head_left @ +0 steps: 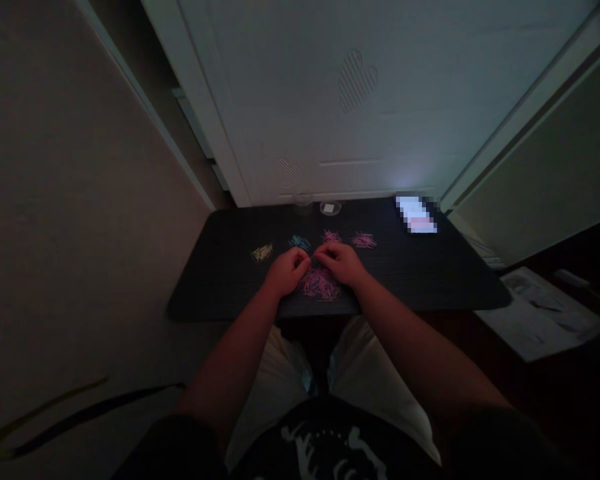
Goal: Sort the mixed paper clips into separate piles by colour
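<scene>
My left hand and my right hand meet over the dark table with fingers curled to a pinch. Anything between their fingertips is too small and dim to make out. Just under them, near the front edge, lies a large mixed pile of thin pink and purple sticks or strips. Beyond the hands sit smaller piles of similar pieces: a yellowish pile at left, a blue pile, a pink pile partly behind my right hand, and a pinkish-purple pile further right.
At the back of the table stand a clear round container and a clear lid-like disc with a white square. A lit, pixelated screen is at the back right. A white panel with hearts rises directly behind.
</scene>
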The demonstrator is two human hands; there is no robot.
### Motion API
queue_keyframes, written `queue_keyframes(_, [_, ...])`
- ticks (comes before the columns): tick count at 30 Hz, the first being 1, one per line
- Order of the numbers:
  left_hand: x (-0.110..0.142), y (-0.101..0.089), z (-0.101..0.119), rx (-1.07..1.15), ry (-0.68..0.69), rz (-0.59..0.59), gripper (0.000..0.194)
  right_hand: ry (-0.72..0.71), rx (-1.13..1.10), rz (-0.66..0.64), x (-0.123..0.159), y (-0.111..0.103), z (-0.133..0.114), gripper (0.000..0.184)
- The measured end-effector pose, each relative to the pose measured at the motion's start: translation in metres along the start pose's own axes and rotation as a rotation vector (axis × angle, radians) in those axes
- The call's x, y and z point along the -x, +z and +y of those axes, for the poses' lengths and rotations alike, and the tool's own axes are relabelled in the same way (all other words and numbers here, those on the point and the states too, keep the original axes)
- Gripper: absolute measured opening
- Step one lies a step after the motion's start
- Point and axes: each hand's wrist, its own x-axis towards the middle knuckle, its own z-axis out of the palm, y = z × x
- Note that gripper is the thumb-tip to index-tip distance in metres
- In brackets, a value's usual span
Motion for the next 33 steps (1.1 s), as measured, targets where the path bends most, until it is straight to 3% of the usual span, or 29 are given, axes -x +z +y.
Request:
queue_keyframes(7, [0.0006,0.0005,-0.0016,-0.001,-0.002,0.012,0.017,0.128,-0.271,0.227,-0.0026,-0.0081,0.0060,0.022])
queue_keyframes(9, [0.0005,0.0004,-0.0020,0.005,-0.012,0.011,0.016,0.097,-0.250,0.153,-0.0014,-0.0070,0.0049,0.019])
queue_keyframes(11, [0.0003,0.0005,-0.0023,0.006,-0.008,0.011,0.015,0.039,-0.128,0.011,0.0001,-0.0041,0.0023,0.019])
queue_keyframes(13, [0.0000,0.0009,-0.0030,-0.006,-0.001,0.014,0.015,0.007,-0.005,-0.048,0.0010,-0.0014,-0.0005,0.014])
queue_keyframes(17, [-0.0004,0.0023,-0.0050,-0.025,-0.001,0.008,0.015,0.038,0.077,0.026,-0.0001,-0.0010,-0.0012,0.015])
queue_keyframes(23, [-0.0004,0.0020,-0.0063,-0.045,0.019,0.026,0.015,0.107,-0.082,0.106,-0.0021,-0.0047,0.0048,0.018])
queue_keyframes(26, [-0.0003,0.0018,-0.0060,-0.035,0.011,0.031,0.016,0.075,-0.082,0.047,-0.0002,-0.0033,0.0036,0.016])
queue_keyframes(29, [-0.0003,0.0020,-0.0058,-0.041,0.009,0.035,0.015,0.008,0.069,-0.077,0.0018,-0.0003,0.0002,0.013])
queue_keyframes(33, [-0.0006,0.0023,-0.0059,-0.071,0.001,0.025,0.015,-0.012,0.171,-0.049,0.0009,0.0011,-0.0004,0.013])
